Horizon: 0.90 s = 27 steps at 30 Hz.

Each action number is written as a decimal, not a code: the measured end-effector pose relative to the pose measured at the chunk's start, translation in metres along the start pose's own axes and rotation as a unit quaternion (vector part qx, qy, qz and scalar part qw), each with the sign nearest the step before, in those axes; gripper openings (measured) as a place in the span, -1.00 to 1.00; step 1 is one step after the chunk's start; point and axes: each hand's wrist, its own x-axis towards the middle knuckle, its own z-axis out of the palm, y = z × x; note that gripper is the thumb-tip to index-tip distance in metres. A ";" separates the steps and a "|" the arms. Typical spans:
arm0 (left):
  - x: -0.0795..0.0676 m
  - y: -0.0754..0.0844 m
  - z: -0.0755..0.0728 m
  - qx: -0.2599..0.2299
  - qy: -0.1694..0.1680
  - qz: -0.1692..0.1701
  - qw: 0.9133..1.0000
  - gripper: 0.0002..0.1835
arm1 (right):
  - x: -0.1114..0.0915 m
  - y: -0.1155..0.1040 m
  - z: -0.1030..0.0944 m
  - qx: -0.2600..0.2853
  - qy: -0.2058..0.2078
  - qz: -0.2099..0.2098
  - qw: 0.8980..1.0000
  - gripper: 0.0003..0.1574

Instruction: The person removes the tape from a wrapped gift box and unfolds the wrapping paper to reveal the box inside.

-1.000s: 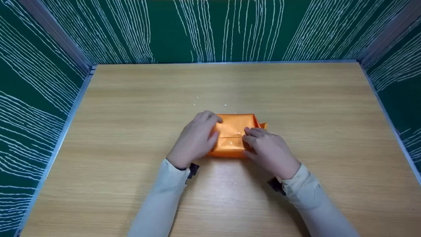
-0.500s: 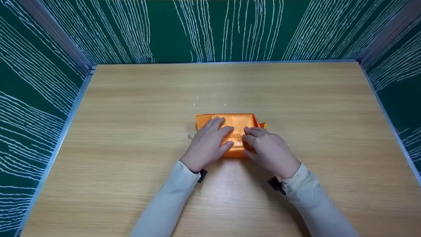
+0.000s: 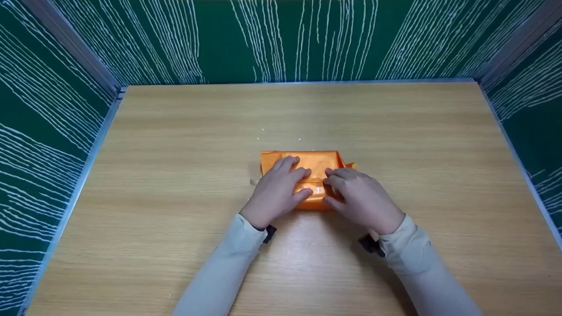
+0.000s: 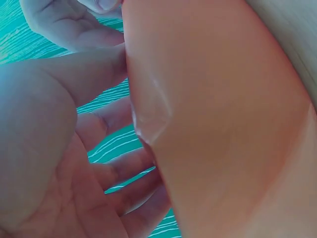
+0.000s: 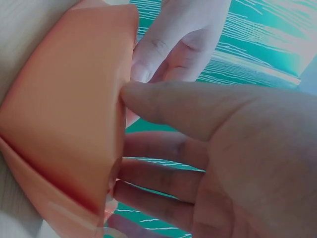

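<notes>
A package in shiny orange wrapping paper (image 3: 318, 161) lies flat on the table, a seam running across its top. Straight, spread fingers of my left hand (image 3: 279, 186) rest on its left part. My right hand (image 3: 364, 197) touches the right part with fingertips and thumb, the fingers slightly bent. At the left end a paper flap (image 3: 269, 159) sticks out, and a folded corner (image 3: 351, 165) juts out at the right. In the right wrist view, the package's near side (image 5: 69, 89) shows a folded edge. Both hands hide parts of the top.
The wooden table (image 3: 307, 114) bears several tiny white specks beyond the package. A small greyish bit (image 3: 253, 181) lies by my left hand. Green walls with white lines (image 3: 219, 44) enclose the table at the back and both sides.
My left hand has moved rightward from the package's left end onto its top, uncovering the left flap. My right hand has stayed nearly in place, its thumb shifting slightly. The package lies where it was.
</notes>
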 end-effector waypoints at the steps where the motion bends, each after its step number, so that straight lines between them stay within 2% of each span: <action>1: 0.000 0.000 0.000 0.000 0.001 0.000 1.000 -0.42 | 0.001 0.001 0.000 0.002 0.001 -0.003 1.000 -0.48; 9: 0.000 0.000 0.000 0.008 0.002 0.006 1.000 -0.43 | 0.005 0.005 -0.002 0.021 0.060 -0.036 0.997 -0.71; 12: 0.001 0.000 0.000 0.007 0.001 0.001 1.000 -0.42 | 0.008 0.003 -0.004 0.017 0.069 -0.040 0.997 -0.72; 15: 0.002 0.000 0.001 0.006 0.001 0.000 1.000 -0.42 | 0.011 0.000 -0.006 0.006 0.059 -0.050 0.997 -0.69; 21: 0.001 0.000 0.002 0.005 0.009 0.007 1.000 -0.43 | 0.015 0.000 0.003 -0.005 0.027 -0.097 0.995 -0.74; 27: 0.001 0.000 0.002 0.008 0.009 0.007 1.000 -0.43 | 0.015 0.002 0.006 0.017 0.002 -0.091 0.996 -0.79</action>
